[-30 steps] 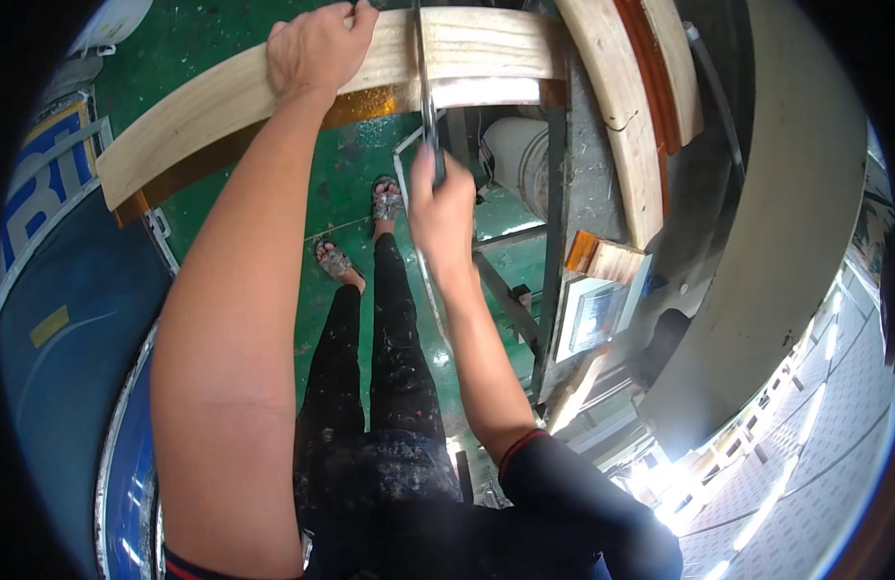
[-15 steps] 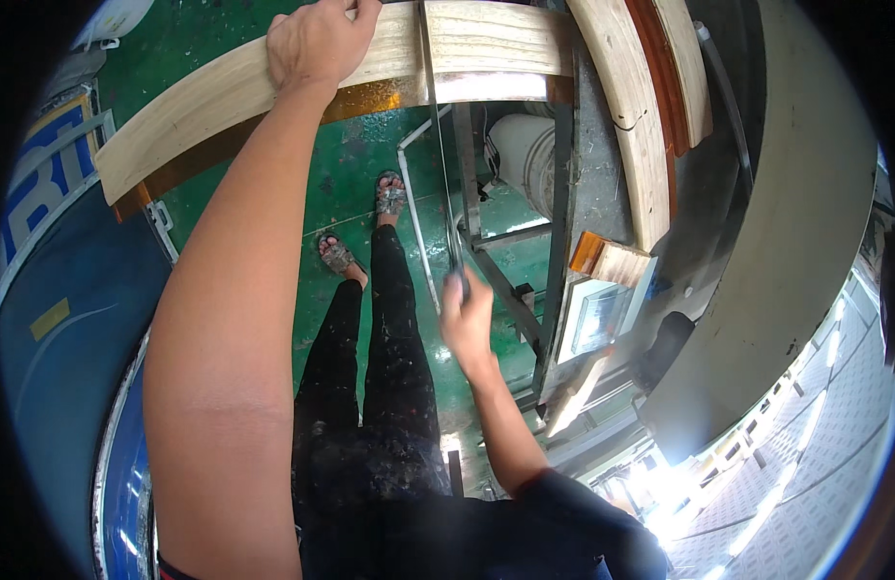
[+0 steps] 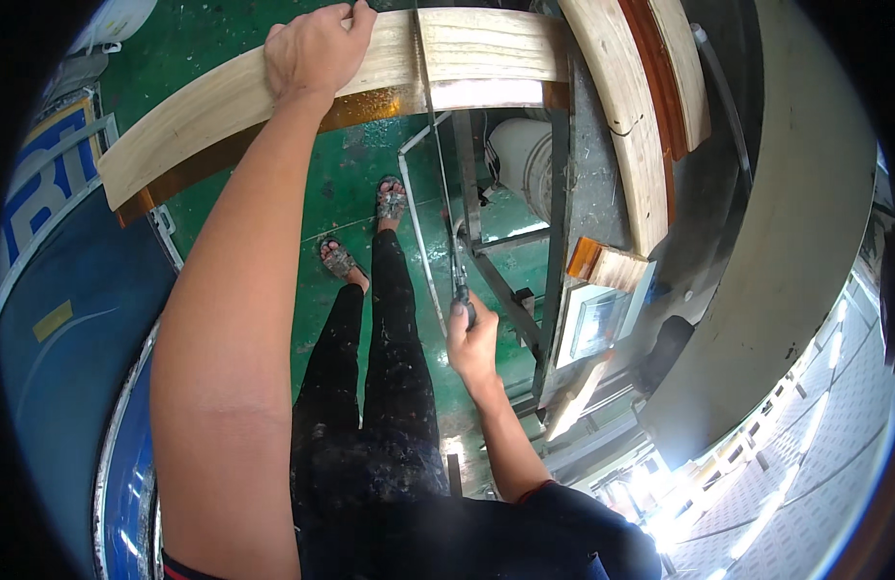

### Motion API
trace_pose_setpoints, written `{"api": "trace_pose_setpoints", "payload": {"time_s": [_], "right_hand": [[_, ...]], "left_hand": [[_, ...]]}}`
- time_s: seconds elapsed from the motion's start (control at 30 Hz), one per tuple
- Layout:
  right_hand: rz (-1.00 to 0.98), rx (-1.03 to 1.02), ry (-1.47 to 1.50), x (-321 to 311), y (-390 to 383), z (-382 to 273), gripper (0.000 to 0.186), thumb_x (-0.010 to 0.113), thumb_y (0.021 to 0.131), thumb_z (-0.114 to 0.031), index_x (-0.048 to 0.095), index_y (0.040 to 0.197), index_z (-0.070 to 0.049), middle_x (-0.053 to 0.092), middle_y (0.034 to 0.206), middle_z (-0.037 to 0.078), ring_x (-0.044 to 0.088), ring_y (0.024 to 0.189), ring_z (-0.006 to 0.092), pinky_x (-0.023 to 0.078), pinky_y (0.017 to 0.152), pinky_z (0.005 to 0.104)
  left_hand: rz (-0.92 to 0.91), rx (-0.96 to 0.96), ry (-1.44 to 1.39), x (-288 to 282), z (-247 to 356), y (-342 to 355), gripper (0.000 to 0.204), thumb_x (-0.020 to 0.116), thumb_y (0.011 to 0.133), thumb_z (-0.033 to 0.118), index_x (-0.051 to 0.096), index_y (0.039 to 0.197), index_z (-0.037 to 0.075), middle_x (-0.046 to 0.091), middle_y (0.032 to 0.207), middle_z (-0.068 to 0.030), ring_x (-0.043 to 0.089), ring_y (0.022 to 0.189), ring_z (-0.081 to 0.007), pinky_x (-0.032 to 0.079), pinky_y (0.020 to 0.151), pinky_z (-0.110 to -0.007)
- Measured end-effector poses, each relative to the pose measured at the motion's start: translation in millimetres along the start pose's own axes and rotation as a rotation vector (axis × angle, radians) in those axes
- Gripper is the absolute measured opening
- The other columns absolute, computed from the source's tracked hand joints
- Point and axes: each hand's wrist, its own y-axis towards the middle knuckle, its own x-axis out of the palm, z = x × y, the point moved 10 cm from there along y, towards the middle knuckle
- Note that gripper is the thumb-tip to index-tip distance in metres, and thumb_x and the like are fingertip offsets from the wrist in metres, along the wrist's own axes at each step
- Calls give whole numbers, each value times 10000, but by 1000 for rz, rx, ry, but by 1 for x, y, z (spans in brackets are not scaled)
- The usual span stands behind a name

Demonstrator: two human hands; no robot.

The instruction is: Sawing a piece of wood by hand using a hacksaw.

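Observation:
My left hand (image 3: 314,58) grips the top of a long, pale curved wooden board (image 3: 481,43), left of a thin saw blade that crosses it. My right hand (image 3: 474,338) is closed round the black handle of the saw (image 3: 462,280), well below the board, with the long blade stretching up to it. An orange-brown layer (image 3: 360,106) shows along the board's lower edge.
At the right, more curved pieces (image 3: 621,126), a small wooden block (image 3: 602,261) and glass panes (image 3: 597,319) lie on a grey bench beside a large cream panel (image 3: 766,242). A white bucket (image 3: 520,159) sits below. Blue sign boards (image 3: 60,271) stand left.
From a second ago, my right hand has pulled the saw down toward my body, with most of that movement in the first half second. My left hand stays on the board.

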Motion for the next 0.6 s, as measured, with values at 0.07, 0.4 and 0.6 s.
{"api": "trace_pose_setpoints", "payload": {"time_s": [0.07,0.4,0.6], "right_hand": [[1,-13,-4,4,10,-16,314,555,963,-256,562,806,16,477,568,146,494,499,203,416,514,378],[72,-157,48,23,126,-109,417,504,1010,-305,548,804,55,477,618,207,390,554,270,404,552,418],[16,-21,19,5,15,-24,294,522,980,-226,551,824,22,420,569,104,413,545,140,375,504,355]], "left_hand": [[-15,-2,12,0,-5,0,464,451,938,519,751,1080,195,720,946,-171,670,923,-335,459,903,-393],[-27,32,-42,-6,5,-2,468,452,941,493,757,987,140,720,882,-163,669,885,-332,454,869,-396],[97,64,-30,-12,-1,-2,441,456,935,457,754,809,157,708,771,-134,671,795,-300,442,817,-396]]}}
